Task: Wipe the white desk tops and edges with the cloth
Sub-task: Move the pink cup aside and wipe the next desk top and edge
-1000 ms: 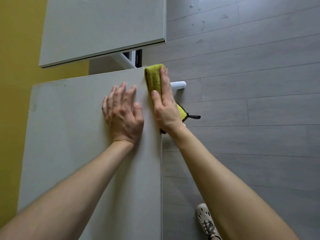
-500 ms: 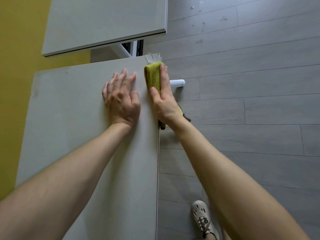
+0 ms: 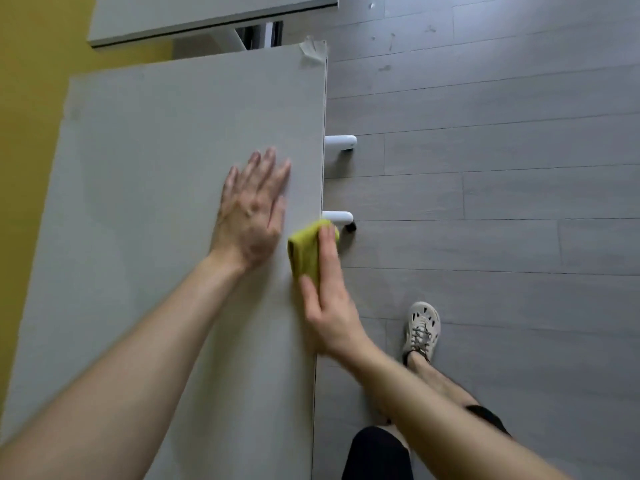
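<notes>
Right hand [image 3: 329, 306] grasps the yellow-green cloth [image 3: 304, 251] at the right edge of the near bench [image 3: 156, 202] — thumb on the top surface at the cloth's near end, forefinger laid along the fold, the other fingers hidden past the edge. The cloth lies ahead of the palm, folded over the edge and touching it, about midway along the bench's length. Left hand [image 3: 252, 216] is released: flat, palm down, fingers straight and spread, pressed on the bench top just beside the cloth, to its left. A second bench [image 3: 190, 15] stands beyond, against the yellow wall [image 3: 27, 98]. Two white bench feet [image 3: 341, 142] project over the grey floor [image 3: 485, 202] — the nearer one just past the cloth. A pale shoe [image 3: 422, 327] stands on the floor.
</notes>
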Available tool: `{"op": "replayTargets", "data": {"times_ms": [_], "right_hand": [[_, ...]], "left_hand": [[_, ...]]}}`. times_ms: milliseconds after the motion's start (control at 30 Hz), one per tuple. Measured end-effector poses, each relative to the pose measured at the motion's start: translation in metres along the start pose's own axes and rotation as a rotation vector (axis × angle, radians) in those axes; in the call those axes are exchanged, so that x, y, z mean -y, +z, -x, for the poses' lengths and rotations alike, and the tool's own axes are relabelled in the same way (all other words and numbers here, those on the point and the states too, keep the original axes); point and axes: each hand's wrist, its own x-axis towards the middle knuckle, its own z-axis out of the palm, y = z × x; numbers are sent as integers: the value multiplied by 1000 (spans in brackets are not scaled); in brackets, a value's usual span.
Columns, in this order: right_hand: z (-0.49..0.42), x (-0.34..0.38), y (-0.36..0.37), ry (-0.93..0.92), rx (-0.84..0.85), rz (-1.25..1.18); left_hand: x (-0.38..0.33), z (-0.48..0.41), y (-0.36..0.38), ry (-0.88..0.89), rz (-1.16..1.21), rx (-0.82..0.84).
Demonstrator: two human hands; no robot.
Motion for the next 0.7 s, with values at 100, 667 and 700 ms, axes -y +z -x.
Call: {"op": "replayTargets", "data": {"times_ms": [100, 667, 700], "right_hand": [[-74, 8, -8, 17, -77, 38], [8, -1, 10, -16, -96, 98], [-26, 0, 4, -17, -107, 97]], "left_hand": [[-11, 96, 0, -2, -33, -8], [-31, 169, 23, -88, -80, -131], [-31, 169, 23, -90, -82, -128]]}}
